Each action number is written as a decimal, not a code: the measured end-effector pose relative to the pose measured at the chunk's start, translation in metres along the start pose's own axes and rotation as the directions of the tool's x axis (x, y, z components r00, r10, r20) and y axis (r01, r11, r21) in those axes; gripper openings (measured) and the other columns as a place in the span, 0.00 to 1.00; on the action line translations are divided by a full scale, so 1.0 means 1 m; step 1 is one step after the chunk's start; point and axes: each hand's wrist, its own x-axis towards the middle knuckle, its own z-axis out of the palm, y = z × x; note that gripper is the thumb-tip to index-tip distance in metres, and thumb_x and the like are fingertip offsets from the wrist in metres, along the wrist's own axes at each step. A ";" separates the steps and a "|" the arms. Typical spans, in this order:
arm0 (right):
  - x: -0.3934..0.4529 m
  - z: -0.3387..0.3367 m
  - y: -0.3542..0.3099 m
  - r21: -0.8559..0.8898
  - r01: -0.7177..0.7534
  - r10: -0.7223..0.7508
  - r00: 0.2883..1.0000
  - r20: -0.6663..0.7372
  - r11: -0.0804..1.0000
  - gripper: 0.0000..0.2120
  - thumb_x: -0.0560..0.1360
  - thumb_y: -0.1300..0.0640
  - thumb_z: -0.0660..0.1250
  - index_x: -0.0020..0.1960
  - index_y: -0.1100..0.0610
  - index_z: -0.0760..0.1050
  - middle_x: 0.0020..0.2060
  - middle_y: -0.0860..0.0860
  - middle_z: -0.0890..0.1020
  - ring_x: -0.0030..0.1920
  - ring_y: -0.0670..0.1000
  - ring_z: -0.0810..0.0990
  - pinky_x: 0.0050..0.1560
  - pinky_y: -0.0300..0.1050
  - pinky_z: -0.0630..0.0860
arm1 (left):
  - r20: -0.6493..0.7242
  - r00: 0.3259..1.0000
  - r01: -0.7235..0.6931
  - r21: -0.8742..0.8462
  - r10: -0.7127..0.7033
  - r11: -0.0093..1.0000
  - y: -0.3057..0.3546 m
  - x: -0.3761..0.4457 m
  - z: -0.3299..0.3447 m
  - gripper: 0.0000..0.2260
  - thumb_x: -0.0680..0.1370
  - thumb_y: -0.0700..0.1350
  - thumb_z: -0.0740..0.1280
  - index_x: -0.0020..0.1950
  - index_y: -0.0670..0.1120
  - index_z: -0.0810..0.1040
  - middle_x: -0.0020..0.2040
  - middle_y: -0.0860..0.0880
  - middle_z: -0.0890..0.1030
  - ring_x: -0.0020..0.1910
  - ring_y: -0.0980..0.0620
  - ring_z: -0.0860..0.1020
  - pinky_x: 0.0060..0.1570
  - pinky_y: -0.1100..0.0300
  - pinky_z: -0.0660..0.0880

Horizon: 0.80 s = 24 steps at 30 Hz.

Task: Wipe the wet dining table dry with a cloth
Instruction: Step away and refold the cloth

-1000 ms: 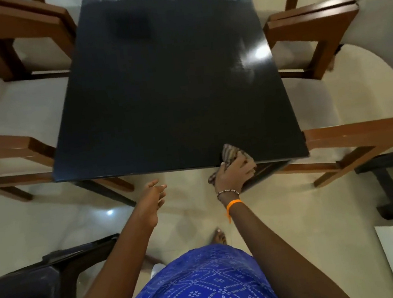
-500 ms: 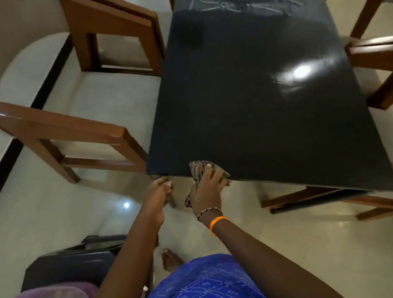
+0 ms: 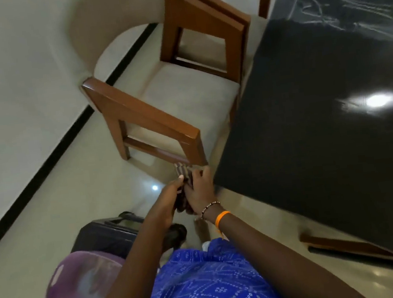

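The cloth (image 3: 185, 184) is a small striped rag, and it looks light, limp and probably damp, so it will fold or bunch wherever it is pinched; it seems best taken by a gathered handful in the middle, so that a flat pad faces the dining table (image 3: 322, 113) and no loose corner drags. At this moment it is off the table, held in the air just beside the table's near left corner and in front of the nearest wooden chair (image 3: 147, 120). Both hands meet on it: the left hand (image 3: 170, 193) reaches in from the side away from the table with its fingers curled, pinching the cloth's upper edge, while the right hand (image 3: 199, 188), on the table side, has its fingers wrapped round the bunched lower part. Both forearms stretch forward and converge, the right wrist wearing a bead bracelet and an orange band (image 3: 221, 217). The far end of the table shows pale streaks, likely water not yet wiped.
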 end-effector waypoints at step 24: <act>0.224 0.092 -0.163 0.485 -0.451 -0.076 0.668 0.740 0.749 0.14 0.77 0.44 0.60 0.56 0.50 0.78 0.55 0.51 0.81 0.57 0.51 0.78 0.53 0.47 0.77 | -0.284 0.958 -0.223 -0.630 0.047 0.743 0.139 0.056 -0.215 0.11 0.76 0.49 0.64 0.53 0.44 0.77 0.42 0.46 0.86 0.42 0.47 0.84 0.34 0.55 0.79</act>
